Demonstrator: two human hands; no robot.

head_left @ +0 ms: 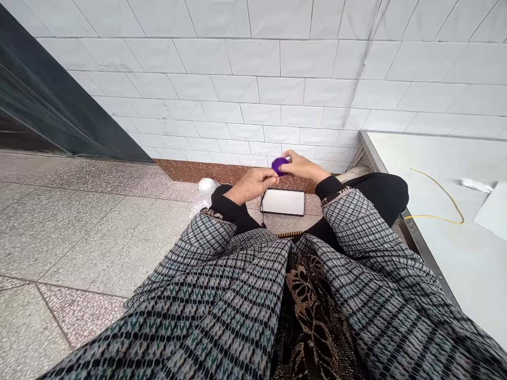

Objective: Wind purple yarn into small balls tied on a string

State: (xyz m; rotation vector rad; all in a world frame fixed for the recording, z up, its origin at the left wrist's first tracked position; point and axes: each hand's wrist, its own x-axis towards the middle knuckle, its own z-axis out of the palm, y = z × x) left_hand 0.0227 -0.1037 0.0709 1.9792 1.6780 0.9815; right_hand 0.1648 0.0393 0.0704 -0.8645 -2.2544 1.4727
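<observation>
A small purple yarn piece [279, 165] sits between both hands, held out over my knees. My right hand [301, 166] is closed around its right side, fingers curled on it. My left hand [253, 183] is closed in a pinch just left of the purple piece, touching it; a thin dark strand [262, 211] hangs down from that hand. Both arms wear checked sleeves with black cuffs.
A white box with a dark rim [283, 202] lies on the floor below the hands. A crumpled white bag [206, 187] lies to its left. A metal table [455, 221] at right carries a yellow cord [443, 195] and white sheets. The tiled wall stands close ahead.
</observation>
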